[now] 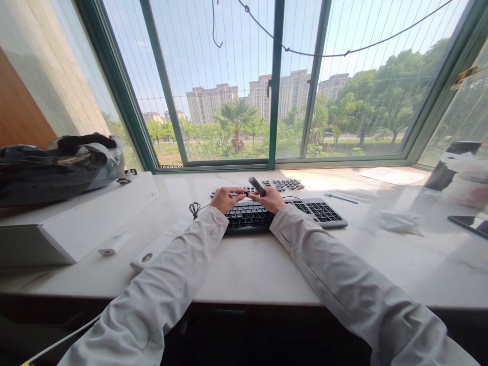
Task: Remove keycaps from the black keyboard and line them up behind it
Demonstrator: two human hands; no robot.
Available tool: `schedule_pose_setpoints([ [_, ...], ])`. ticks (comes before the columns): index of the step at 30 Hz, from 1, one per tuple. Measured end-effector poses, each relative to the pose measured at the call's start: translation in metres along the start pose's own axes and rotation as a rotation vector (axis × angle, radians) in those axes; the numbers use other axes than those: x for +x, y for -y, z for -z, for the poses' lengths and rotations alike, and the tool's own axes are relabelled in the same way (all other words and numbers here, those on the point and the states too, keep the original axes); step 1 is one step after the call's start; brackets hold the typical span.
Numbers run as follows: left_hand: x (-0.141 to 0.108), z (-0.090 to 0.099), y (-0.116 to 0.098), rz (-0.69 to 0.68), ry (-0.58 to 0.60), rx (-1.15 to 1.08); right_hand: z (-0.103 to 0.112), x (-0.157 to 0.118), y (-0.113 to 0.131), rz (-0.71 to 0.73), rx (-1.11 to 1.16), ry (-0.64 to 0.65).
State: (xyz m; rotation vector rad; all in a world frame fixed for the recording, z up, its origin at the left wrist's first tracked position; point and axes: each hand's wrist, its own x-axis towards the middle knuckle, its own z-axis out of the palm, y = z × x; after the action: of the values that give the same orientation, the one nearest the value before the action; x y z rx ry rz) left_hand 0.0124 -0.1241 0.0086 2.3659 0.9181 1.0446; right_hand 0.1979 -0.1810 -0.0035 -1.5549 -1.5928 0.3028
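Observation:
A black keyboard [249, 216] with a grey right end lies on the white counter, parts of it hidden by my sleeves. Above its back edge, my left hand [225, 199] pinches a small black piece [246, 193] between thumb and fingertips. My right hand [271, 199] meets it from the other side, its fingertips at the same small piece. A dark brush-like tool [257, 186] sticks up and forward from my right hand. Behind the keyboard lie many loose dark keycaps [288, 185] in rows. A coiled black cable [194, 209] rests left of my left hand.
On the left, a white box [80, 218] carries a black bag [61, 165]; a small white device [114, 243] and a long white object [158, 249] lie beside it. Rightward are a pen [342, 197], a clear plastic bag [400, 220], papers [392, 176] and a phone [470, 223]. Windows stand behind the counter.

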Motion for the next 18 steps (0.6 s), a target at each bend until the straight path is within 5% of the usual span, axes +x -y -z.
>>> schedule_pose_setpoints([
  [18,-0.004,0.0,-0.003,-0.107,-0.03,0.158,0.003,-0.005,0.013,0.051,-0.071,0.04],
])
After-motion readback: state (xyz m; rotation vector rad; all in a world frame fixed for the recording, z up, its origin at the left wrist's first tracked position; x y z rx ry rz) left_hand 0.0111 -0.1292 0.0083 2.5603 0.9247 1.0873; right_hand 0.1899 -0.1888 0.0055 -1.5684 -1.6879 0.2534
